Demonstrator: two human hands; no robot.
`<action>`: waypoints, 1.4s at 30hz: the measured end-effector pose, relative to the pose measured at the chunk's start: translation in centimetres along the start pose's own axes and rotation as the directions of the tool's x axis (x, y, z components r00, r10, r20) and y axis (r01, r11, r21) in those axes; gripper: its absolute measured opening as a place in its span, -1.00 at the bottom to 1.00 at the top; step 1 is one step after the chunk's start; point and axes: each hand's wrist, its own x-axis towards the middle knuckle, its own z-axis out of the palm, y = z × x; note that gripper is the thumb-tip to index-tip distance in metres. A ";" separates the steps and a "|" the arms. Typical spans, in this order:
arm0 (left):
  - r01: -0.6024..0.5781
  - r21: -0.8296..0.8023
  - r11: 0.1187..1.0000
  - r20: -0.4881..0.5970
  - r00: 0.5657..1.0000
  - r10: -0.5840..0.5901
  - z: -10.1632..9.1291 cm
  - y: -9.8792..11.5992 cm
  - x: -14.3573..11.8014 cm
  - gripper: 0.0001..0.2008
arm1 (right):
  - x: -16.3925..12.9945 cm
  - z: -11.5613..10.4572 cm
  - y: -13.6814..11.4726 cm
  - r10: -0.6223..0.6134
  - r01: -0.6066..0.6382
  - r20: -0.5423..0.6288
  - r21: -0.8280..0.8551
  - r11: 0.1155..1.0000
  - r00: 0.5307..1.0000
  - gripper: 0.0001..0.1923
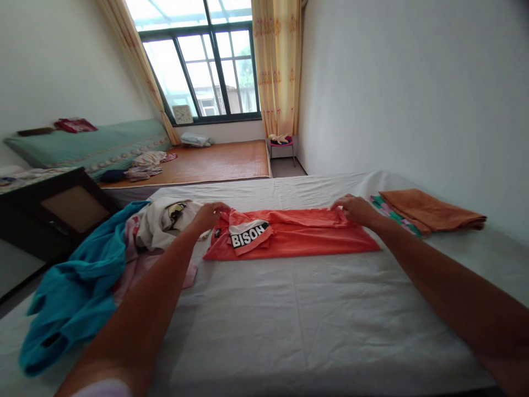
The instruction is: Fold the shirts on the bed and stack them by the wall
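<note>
An orange-red garment (297,237) is laid flat across the middle of a bed (289,320) covered with a white sheet. It is spread lengthwise from left to right, with its far edge folded over toward the near side. A black-and-white panel printed with the word "BISON" (249,234) is seen near its left end.

The left end of the garment is gripped by the left hand (211,212), whose fingers are closed on the cloth at the far left corner. The far right corner is pinched by the right hand (354,209), its fingers likewise closed on the fabric. Both arms are stretched forward from the near edge of the bed, well apart from each other.

Just left of the left hand, a heap of loose clothes is piled: a white piece (163,220) on top, a pale pink piece (140,259) beneath it, and a teal garment (78,281) trailing toward the near left corner of the bed. To the right of the right hand, near the wall, a folded orange cloth (430,209) is stacked on a folded green-and-pink striped piece (390,214).

Farther off, a second bed with a woven mat (215,160) is placed under a window (206,60) hung with yellow curtains (276,60). A dark wooden cabinet (53,209) stands at the left.
</note>
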 end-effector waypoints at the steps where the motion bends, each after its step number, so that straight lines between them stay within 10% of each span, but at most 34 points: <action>1: 0.045 0.078 0.996 -0.073 0.997 -0.039 0.4 -0.6 0.9 -0.59 | 0.6 0.5 -0.6 0.001 -0.001 0.001 -0.001 1.000 1.000 -0.59; 8: -0.091 0.383 0.919 0.097 0.994 0.058 3.2 -1.7 5.1 -0.65 | 2.3 6.4 -1.6 0.007 -0.007 0.029 -0.004 1.000 1.000 -0.48; 20: -0.057 0.367 0.929 0.070 0.997 0.033 -0.2 -2.7 0.5 -0.61 | 2.2 7.6 -0.6 -0.010 0.010 0.018 -0.017 1.000 1.000 -0.46; 27: -0.406 -0.128 0.905 0.501 0.761 0.412 0.5 2.3 -2.9 -0.69 | 1.9 7.7 -0.5 -0.019 0.019 -0.009 -0.010 1.000 1.000 -0.48; 42: -0.229 -0.012 0.973 0.324 0.920 0.220 2.4 4.5 -1.2 -0.67 | 1.7 7.4 -1.0 -0.004 0.004 -0.013 -0.033 0.999 1.000 -0.50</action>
